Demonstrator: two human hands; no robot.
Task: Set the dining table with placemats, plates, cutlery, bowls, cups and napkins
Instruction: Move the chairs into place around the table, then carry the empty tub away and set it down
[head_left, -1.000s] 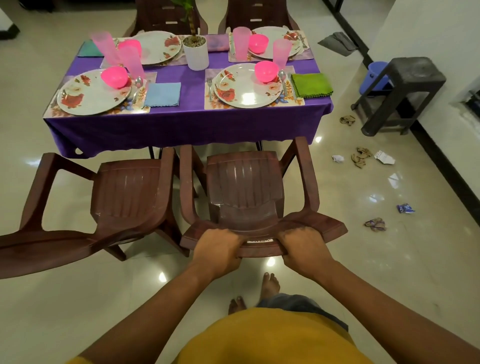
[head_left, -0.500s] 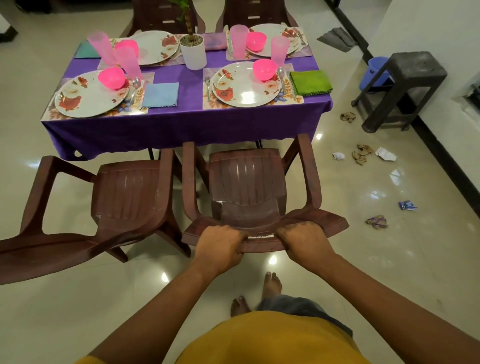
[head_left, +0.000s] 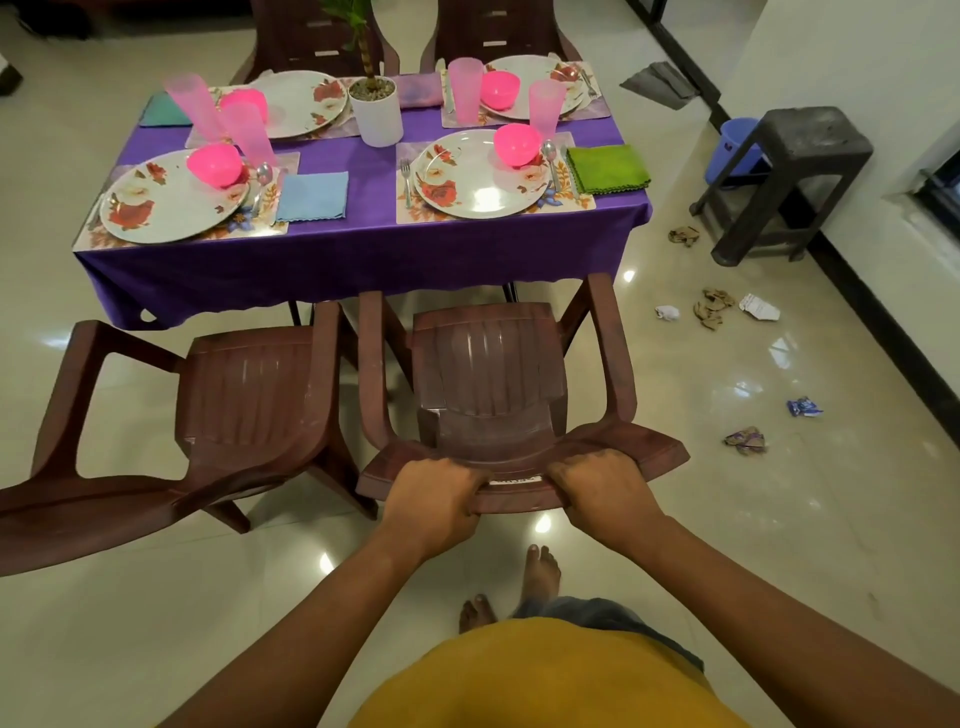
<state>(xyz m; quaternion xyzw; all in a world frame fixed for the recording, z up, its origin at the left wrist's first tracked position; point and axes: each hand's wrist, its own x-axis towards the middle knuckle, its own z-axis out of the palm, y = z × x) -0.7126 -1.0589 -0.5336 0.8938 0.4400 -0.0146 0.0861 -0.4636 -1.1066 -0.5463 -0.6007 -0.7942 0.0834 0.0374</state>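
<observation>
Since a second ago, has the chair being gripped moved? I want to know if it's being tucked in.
Yes, slightly: the gripped chair edged toward the table, its arm fronts now further ahead of the neighbouring chair.

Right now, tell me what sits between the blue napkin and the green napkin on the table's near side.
In the head view, between the blue napkin and the green napkin lies a floral placemat bearing a fork, plate, pink bowl and spoon.

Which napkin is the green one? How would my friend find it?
Look at the table with the purple cloth. At its near right corner, right of the plate and spoon, lies the green napkin. It is the only green one; the other near napkin is blue.
</observation>
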